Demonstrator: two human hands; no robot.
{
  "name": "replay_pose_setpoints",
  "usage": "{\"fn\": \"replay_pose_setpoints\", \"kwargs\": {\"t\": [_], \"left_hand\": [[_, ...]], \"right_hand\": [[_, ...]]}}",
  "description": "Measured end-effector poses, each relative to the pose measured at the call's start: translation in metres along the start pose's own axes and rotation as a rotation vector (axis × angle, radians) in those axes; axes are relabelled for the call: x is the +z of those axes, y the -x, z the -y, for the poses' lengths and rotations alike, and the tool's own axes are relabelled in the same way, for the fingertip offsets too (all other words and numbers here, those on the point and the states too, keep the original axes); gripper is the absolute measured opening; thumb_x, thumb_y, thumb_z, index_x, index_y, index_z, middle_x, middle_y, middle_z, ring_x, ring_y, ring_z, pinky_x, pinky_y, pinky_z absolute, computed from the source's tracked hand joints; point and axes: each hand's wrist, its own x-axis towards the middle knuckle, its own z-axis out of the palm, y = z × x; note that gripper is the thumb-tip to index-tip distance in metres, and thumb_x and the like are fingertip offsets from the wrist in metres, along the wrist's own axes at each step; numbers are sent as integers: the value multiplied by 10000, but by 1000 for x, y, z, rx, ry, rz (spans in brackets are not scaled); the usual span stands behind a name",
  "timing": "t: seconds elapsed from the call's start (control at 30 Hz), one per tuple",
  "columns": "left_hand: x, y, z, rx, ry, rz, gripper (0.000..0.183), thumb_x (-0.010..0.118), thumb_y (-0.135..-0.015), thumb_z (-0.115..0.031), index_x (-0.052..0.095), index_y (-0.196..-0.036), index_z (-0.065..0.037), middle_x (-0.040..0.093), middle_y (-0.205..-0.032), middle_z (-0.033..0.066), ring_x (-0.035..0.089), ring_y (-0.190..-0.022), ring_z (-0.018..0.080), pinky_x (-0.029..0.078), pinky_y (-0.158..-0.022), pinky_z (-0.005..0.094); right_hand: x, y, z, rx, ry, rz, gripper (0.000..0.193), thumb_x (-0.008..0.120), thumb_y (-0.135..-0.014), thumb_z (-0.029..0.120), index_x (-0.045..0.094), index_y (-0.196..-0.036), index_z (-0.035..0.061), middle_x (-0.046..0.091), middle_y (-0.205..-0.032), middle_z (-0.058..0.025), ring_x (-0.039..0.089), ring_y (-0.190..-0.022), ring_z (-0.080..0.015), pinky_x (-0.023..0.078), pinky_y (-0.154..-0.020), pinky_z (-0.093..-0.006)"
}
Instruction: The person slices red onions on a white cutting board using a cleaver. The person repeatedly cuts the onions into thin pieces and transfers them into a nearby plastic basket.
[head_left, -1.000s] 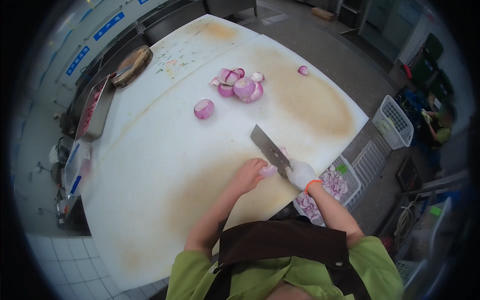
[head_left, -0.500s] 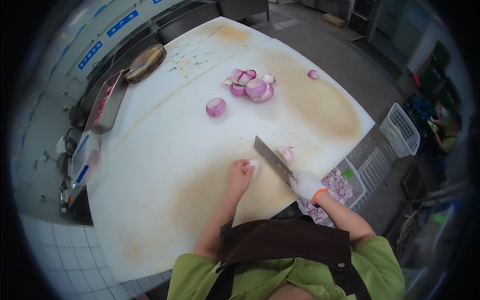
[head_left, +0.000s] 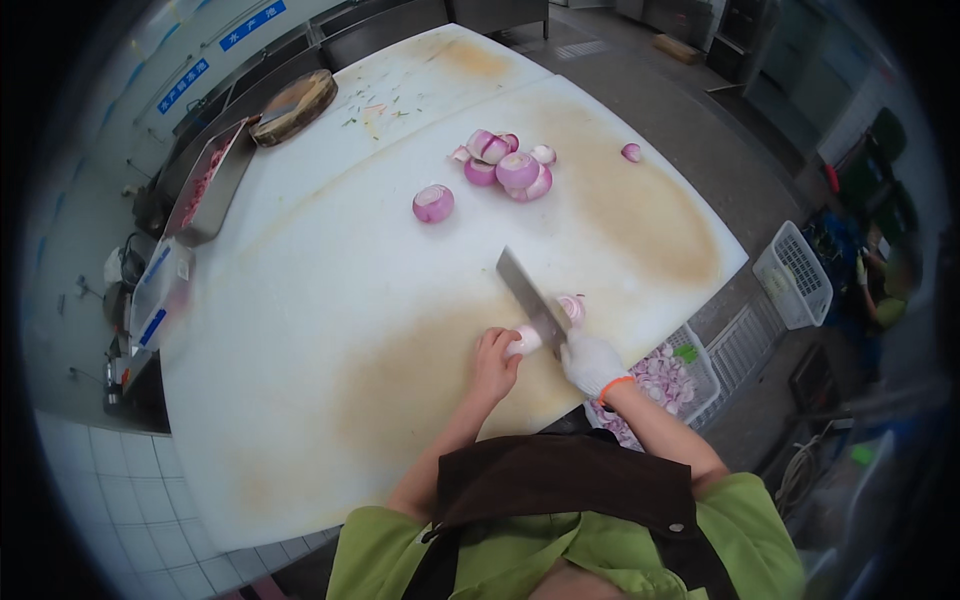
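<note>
Bare, with fingers curled, my left hand [head_left: 494, 364] grips a pale peeled onion piece [head_left: 523, 341] on the white cutting board [head_left: 300, 310]. My right hand [head_left: 592, 366] wears a white glove with an orange cuff and is closed round the handle of a cleaver [head_left: 528, 292]. The broad blade stands at the right side of the onion piece, very near or touching it; I cannot tell which. Just beyond the blade lies a cut purple onion [head_left: 573, 308], partly hidden by it.
Farther back sit a pile of purple onions [head_left: 516, 170], a single onion [head_left: 433, 204] and a small piece [head_left: 631, 152]. A basket of chopped onion [head_left: 665, 385] stands below the board's right edge. At left are a metal tray [head_left: 222, 186], a round wooden block [head_left: 293, 107] and a clear container [head_left: 163, 295].
The cleaver and my right hand have moved left, up to the onion piece. My left hand has shifted slightly right with the piece. The whole view has tilted a little.
</note>
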Motion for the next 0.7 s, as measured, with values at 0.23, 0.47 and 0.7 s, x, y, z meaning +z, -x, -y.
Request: {"fn": "replay_pose_setpoints", "kwargs": {"t": [0.23,0.47,0.7], "left_hand": [[10,13,-8,-64,9,-88,364,737,-647,-14,590,-971,-91,550,-1009,98,521,-929,330,431,-810,405],[16,19,-9,-86,0,-136,339,738,-653,-18,591,-951,-83,551,-996,93,525,-912,321,435,-786,412],[13,19,-7,-65,66,-185,310,718,-662,4,594,-935,-75,547,-971,94,532,-903,323,444,-767,413]], "right_hand": [[-30,5,25,23,71,18,233,471,-887,232,540,-878,10,624,-732,-248,611,-688,-427,463,-652,-543],[-21,0,18,-72,105,28,224,481,-885,234,522,-877,13,611,-682,-247,604,-651,-433,462,-629,-546],[-26,0,32,-35,138,105,259,470,-901,256,528,-916,4,617,-732,-263,602,-697,-446,462,-682,-538]]}}
